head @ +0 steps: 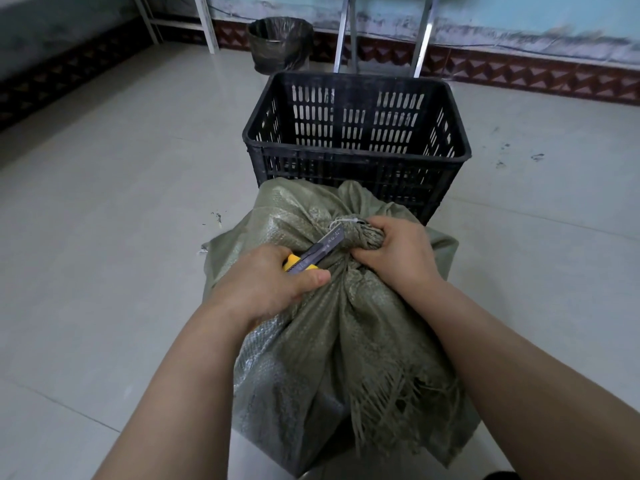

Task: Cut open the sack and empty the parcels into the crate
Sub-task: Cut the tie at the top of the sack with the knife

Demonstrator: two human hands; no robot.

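Floor: pale glossy tiled floor (104, 209), grey grout lines, dark scuff marks at 3 o'clock of the crate; small debris specks at 9 o'clock of the sack.
Walls: pale blue painted wall (519, 15), stained along its base; dark red patterned skirting band (519, 69) runs along the far edge and continues down the left side.
Sack: olive-green woven plastic sack (329, 341), standing on the floor at frame centre, full, neck gathered and bound with a white tie (348, 221); frayed strands hang from its near right side. Parcels not visible; sack shut.
Crate: black slotted plastic crate (356, 157), at 12 o'clock of the sack, touching or just beside it; inside shows no contents.
Left hand: left hand (266, 282) curled tight around a yellow-and-grey utility knife (313, 254); extended blade points toward 1 o'clock, tip at the bound neck just beside the tie.
Right hand: right hand (398, 251) clenched around the bunched neck of the sack, at 3 o'clock of the blade.
Background: round bin lined with a black bag (278, 43) at 11 o'clock of the crate, against the wall; metal frame legs (341, 32) behind the crate; white frame legs (207, 22) at far left.
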